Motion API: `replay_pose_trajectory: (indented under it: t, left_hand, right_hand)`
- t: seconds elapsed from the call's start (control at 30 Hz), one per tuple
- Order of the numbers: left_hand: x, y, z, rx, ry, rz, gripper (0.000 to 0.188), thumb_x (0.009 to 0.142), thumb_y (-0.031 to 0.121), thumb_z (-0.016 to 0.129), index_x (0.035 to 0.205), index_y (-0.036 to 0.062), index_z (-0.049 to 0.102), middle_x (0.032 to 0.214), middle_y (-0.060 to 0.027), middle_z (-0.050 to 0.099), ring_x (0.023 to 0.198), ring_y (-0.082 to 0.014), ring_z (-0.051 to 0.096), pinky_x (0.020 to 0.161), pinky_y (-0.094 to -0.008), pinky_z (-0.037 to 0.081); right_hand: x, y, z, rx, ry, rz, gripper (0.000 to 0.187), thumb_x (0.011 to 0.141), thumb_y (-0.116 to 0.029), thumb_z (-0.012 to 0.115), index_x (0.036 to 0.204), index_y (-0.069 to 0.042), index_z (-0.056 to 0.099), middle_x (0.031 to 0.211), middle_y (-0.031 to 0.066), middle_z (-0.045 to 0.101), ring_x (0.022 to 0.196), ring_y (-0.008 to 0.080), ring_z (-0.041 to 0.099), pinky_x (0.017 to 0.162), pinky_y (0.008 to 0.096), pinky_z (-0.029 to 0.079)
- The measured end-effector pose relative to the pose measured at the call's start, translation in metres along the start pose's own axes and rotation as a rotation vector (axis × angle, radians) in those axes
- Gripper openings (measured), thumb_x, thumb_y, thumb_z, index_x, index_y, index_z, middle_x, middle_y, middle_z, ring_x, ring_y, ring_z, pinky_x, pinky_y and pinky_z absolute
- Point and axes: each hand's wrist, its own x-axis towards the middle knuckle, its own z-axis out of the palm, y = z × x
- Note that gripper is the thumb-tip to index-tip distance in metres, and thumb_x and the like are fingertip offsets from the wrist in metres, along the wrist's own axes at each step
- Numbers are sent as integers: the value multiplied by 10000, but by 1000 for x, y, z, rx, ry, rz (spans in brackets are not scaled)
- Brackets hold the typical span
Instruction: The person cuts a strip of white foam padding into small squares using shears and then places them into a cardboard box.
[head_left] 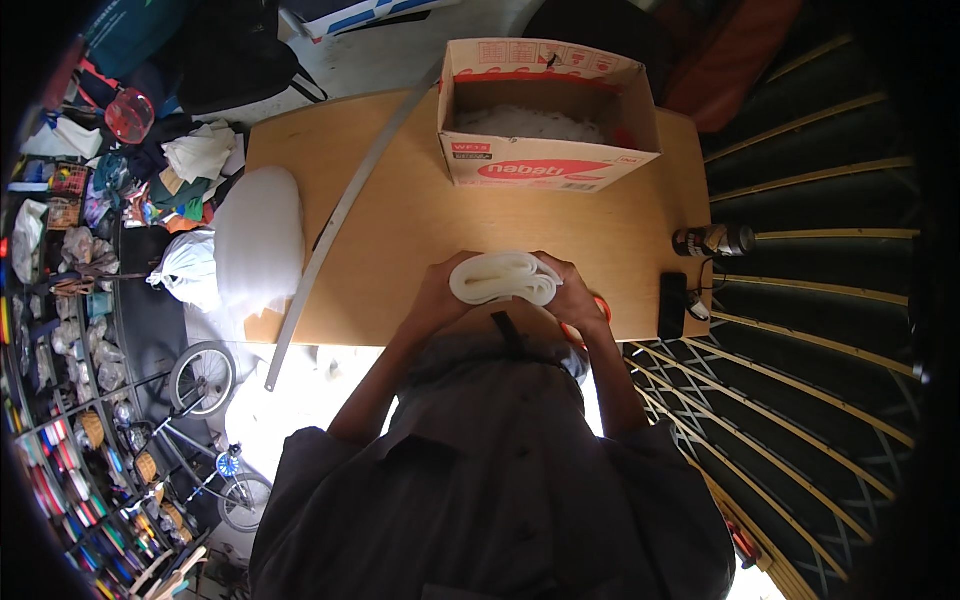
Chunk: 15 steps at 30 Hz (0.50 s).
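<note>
A white, soft-looking sheet, perhaps foam, is folded into a thick oval roll (504,278) near the front edge of the table. My left hand (438,292) grips its left side, and my right hand (577,294) grips the right side. The layered end of the roll faces up, with its folds visible. Most of my fingers are hidden behind it. Beside my right hand is an orange loop (600,308), which looks like a scissors handle; the rest is covered by the hand and wrist.
An open cardboard box (550,172) with whitish material inside stands on the wooden table (380,220) at the back. A long metal ruler (345,213) lies left, beside a white wrapped bundle (258,230). A dark can (712,241) and phone (673,305) sit at the right edge.
</note>
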Motion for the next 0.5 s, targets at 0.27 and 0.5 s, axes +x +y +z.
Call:
replay_pose_trajectory:
  t: [0.27, 0.5]
  left_hand:
    - [-39, 31, 1, -285, 244, 18, 389, 747, 165, 806, 1060, 0, 645, 967, -97, 705, 895, -174, 672, 809, -314, 528]
    - [-51, 5, 15, -282, 495, -59, 394, 779, 201, 790, 1074, -8, 633, 961, -132, 703, 861, -200, 678, 770, -322, 541]
  right_hand:
    - [-9, -49, 22, 45, -5, 30, 292, 804, -9, 674, 1087, -2, 606, 946, 93, 684, 906, 125, 630, 820, 292, 498]
    - [-8, -25, 68, 106, 299, 71, 321, 841, -118, 709, 1114, 9, 598, 987, 171, 686, 894, 179, 665, 793, 318, 517]
